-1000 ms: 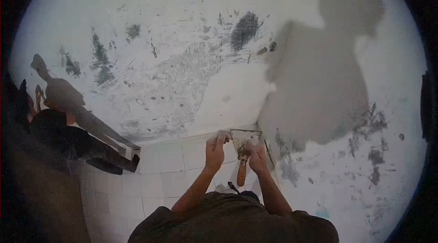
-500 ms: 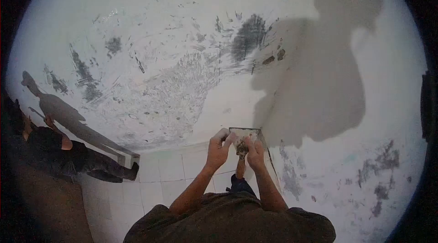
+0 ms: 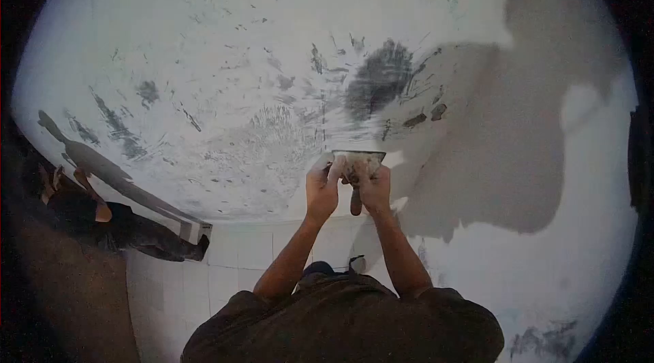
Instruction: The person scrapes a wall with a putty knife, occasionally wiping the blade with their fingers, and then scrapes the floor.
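Observation:
Both hands grip a wide scraper with a dark straight edge and a handle pointing down toward me. My left hand is closed on the blade's left side, and my right hand is closed on its right side. The blade is smeared with pale and brownish material. Its dark edge is turned to the white wall; whether it touches cannot be made out. Dark grey patches and scratch marks cover the wall above and left of the scraper.
Another person in dark clothes stands at the left, arms raised by the wall. Pale floor tiles lie below the wall. A large shadow falls on the wall at the right. Near my body is a small dark-edged object.
Both hands and the scraper have moved up and slightly left. The view has shifted over the wall. The other person's arms have changed position slightly.

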A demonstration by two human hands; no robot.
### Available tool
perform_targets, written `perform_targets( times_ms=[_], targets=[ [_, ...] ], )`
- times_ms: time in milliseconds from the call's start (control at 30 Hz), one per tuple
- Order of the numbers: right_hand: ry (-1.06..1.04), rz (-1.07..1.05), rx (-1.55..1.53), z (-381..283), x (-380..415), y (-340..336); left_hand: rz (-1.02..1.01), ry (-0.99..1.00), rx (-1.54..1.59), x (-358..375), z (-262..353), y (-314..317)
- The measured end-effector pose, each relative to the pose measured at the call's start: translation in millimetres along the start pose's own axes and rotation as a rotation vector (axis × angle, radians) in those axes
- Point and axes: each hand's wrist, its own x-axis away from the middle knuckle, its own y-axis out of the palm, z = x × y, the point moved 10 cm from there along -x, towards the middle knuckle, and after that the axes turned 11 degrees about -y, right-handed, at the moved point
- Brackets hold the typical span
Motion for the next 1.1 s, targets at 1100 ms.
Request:
perform_targets(
  times_ms=[1100],
  targets=[
    [0.103,0.096,0.111,62,-47,2,-0.18,-0.006,0.122,-130,-32,1]
  ],
)
